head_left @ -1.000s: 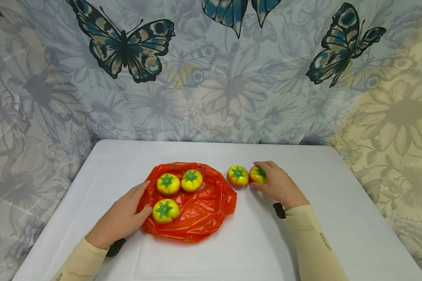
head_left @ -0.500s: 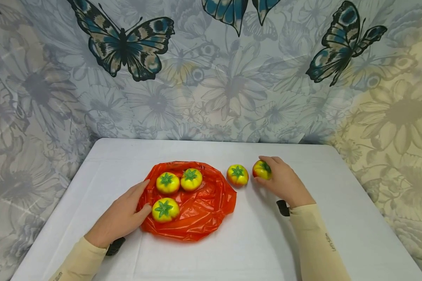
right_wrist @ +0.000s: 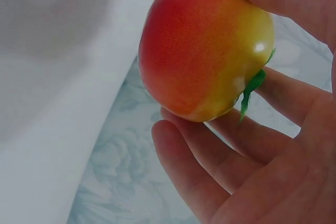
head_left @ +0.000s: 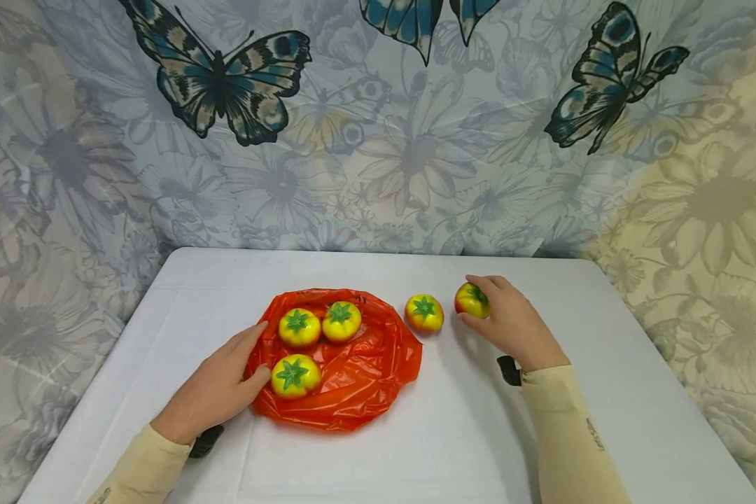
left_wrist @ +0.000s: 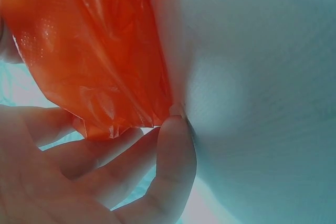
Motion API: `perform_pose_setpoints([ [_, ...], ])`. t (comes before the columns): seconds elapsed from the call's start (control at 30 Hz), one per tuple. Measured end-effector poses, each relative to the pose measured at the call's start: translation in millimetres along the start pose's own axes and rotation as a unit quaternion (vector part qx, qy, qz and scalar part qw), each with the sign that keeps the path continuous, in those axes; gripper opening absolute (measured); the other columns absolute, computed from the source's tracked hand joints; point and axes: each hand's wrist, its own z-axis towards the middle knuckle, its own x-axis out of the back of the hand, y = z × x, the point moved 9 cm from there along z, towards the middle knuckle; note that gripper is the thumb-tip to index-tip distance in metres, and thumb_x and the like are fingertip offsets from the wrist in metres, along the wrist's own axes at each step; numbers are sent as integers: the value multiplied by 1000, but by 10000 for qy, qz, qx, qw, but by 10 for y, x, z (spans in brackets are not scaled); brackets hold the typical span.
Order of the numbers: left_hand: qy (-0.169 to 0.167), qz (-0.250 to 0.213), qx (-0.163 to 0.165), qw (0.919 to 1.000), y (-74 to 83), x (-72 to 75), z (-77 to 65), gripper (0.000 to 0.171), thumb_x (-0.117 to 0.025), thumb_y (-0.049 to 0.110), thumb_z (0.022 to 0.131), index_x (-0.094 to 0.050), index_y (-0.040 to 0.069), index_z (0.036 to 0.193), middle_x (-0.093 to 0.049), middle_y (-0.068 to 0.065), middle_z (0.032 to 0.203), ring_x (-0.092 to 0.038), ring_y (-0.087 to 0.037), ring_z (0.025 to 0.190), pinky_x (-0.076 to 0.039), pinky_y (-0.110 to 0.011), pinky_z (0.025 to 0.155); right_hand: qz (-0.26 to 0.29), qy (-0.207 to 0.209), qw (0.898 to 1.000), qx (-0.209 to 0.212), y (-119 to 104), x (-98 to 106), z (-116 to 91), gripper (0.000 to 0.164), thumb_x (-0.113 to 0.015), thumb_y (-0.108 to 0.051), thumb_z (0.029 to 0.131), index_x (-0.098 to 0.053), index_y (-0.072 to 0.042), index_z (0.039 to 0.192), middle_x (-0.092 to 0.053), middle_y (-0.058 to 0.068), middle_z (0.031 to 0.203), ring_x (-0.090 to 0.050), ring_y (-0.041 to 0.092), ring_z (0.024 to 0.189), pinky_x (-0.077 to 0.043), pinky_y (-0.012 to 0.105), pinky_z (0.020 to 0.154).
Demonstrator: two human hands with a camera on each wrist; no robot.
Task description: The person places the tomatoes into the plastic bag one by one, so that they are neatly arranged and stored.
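Three yellow fruits (head_left: 295, 376) with green leafy tops sit within the rim of a crumpled red plastic bag (head_left: 372, 378) on the white worktop (head_left: 441, 434), seen from the head; two are side by side at the far edge, the third nearer the person. Another fruit (head_left: 424, 313) stands just right of the bag. Right of that, and apart from it, the right hand (head_left: 509, 320) grips a yellow and red fruit (head_left: 471, 301) between thumb and fingers. The left hand (head_left: 217, 381) rests against the bag's left side, thumb and fingers spread. Beyond the worktop hangs a cloth (head_left: 416, 161) printed with flowers and butterflies.

From the left wrist, relaxed fingers touch the lower edge of the bag, and the grip is loose.

From the right wrist, the grip is closed on the held fruit, its red side facing the camera and its green leaves toward the palm.
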Motion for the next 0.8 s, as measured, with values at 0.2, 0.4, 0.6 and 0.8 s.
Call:
perform_pose_setpoints([
  [0.2,9,-11,-12,10000,-13,-2,-3,73,-59,31,107,-32,7,170,-41,-17,172,-46,-42,155,-45,-66,121,25,71,9998,177,-132,58,-65,75,-81,-33,98,-49,-10,161,-52,24,157,-58,47,135,-50,69,113],
  [0.4,56,-16,-72,10000,-22,13,-10,73,-60,30,107,-32,7,170,-41,-17,172,-46,-43,155,-45,-66,121,31,182,9985,524,-405,126,-136,75,-83,-32,96,-50,-11,161,-53,23,156,-58,47,137,-50,68,113],
  [0.6,92,-3,-123,9999,-27,29,-18,73,-60,29,106,-32,6,170,-41,-17,172,-46,-42,155,-44,-65,122,-46,214,9959,880,-701,93,-183,74,-85,-30,94,-53,-12,159,-57,17,152,-61,41,135,-54,63,112],
  [0.8,53,-12,-100,9999,-26,28,-13,74,-60,29,107,-31,5,170,-41,-18,172,-46,-43,155,-43,-66,122,-91,166,9941,1067,-899,39,-220,75,-86,-31,94,-54,-12,158,-59,15,151,-62,38,133,-57,59,110],
])
